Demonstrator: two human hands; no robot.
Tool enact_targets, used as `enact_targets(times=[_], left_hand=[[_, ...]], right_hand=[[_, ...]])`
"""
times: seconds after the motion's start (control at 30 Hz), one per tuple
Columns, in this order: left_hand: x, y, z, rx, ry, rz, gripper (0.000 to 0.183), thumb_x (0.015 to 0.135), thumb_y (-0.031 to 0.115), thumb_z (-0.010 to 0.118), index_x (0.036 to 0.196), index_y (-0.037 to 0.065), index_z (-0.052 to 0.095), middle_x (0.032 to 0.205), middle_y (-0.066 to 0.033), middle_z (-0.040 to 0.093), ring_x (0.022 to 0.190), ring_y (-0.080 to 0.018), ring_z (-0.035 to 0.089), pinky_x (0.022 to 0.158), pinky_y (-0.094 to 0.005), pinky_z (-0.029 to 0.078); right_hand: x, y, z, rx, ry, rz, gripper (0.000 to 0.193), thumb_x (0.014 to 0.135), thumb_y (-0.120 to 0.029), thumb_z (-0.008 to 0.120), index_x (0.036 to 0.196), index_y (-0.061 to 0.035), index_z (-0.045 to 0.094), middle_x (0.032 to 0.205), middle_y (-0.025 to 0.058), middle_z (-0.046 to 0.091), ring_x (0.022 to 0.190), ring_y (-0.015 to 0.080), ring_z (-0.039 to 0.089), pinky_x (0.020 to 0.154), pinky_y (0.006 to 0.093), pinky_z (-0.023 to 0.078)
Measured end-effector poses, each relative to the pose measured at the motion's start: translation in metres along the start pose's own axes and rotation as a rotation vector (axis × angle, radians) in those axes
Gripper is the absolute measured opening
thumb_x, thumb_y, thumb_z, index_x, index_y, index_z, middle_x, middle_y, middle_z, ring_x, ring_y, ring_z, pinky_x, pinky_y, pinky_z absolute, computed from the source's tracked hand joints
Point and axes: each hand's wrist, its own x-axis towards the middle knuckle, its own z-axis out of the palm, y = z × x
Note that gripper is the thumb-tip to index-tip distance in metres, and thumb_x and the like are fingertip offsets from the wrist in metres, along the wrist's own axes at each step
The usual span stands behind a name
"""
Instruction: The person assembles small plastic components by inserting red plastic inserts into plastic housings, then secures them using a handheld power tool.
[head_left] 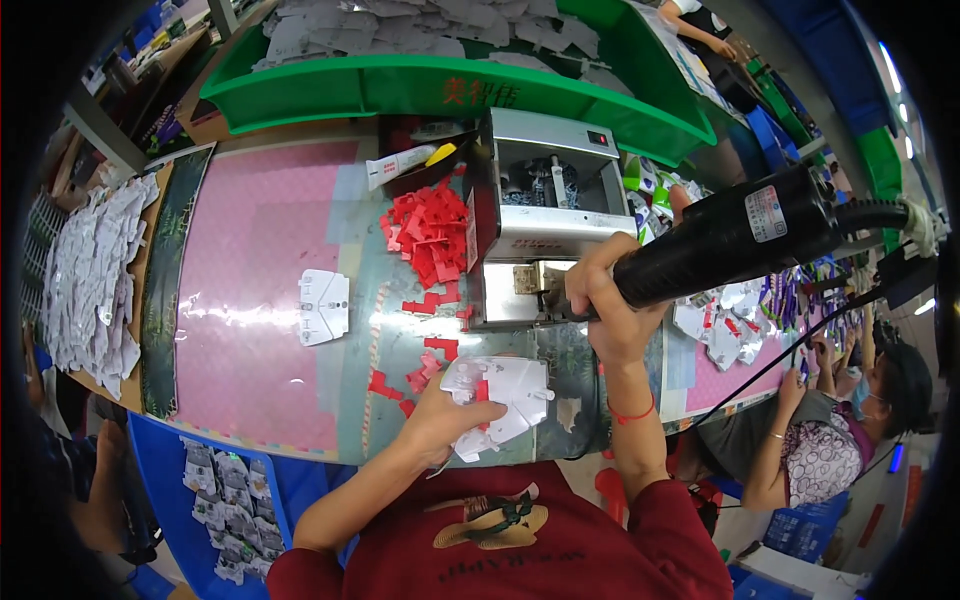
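My left hand (438,420) grips a white plastic housing part (518,392) near the table's front edge, thumb on top. A small red plastic piece (483,390) sits on that part beside the thumb. My right hand (622,318) is wrapped round a black corded electric screwdriver (725,245), tilted with its cable end up to the right. Its tip points at the front of a metal screw feeder (553,222), and I cannot tell whether they touch. Loose screws lie in the feeder's tray. Left of the feeder is a heap of red plastic pieces (432,235), several spilling toward me.
A single white part (324,307) lies on the pink mat. White parts are stacked at the far left (95,285), and more fill a green bin (350,95) behind. A blue crate (165,480) stands lower left. A glue tube (402,165) lies by the feeder. A co-worker (825,425) sits at right.
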Motion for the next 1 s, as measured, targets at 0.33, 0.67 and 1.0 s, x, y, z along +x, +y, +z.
enact_targets(times=[0.33, 0.67, 1.0], left_hand=[[0.002, 0.003, 0.007, -0.087, -0.029, -0.075, 0.046, 0.065, -0.009, 0.06, 0.109, -0.002, 0.051, 0.092, -0.0091, 0.059, 0.078, -0.0142, 0.058, 0.067, -0.0265, 0.048], [-0.004, 0.008, 0.012, -0.099, -0.103, -0.06, 0.045, 0.065, -0.008, 0.062, 0.109, -0.002, 0.053, 0.094, -0.0091, 0.06, 0.081, -0.0144, 0.058, 0.071, -0.027, 0.048], [-0.011, 0.012, 0.01, -0.043, -0.079, -0.047, 0.034, 0.065, -0.005, 0.063, 0.098, -0.003, 0.056, 0.087, -0.0082, 0.061, 0.075, -0.0134, 0.058, 0.067, -0.0263, 0.048]], right_hand=[[-0.029, -0.02, 0.009, 0.27, -0.003, 0.086, 0.023, 0.076, -0.015, 0.058, 0.091, -0.0001, 0.047, 0.056, 0.0034, 0.042, 0.041, 0.0118, 0.04, 0.039, 0.025, 0.034], [-0.042, -0.018, 0.001, 0.39, -0.224, 0.087, 0.023, 0.074, -0.019, 0.065, 0.065, -0.0051, 0.05, 0.051, 0.0008, 0.049, 0.042, 0.0124, 0.049, 0.042, 0.0236, 0.041], [-0.031, -0.018, 0.006, 0.455, -0.528, -0.067, 0.038, 0.067, 0.002, 0.066, 0.101, -0.0122, 0.054, 0.061, 0.0076, 0.055, 0.051, 0.0213, 0.054, 0.047, 0.0311, 0.044]])
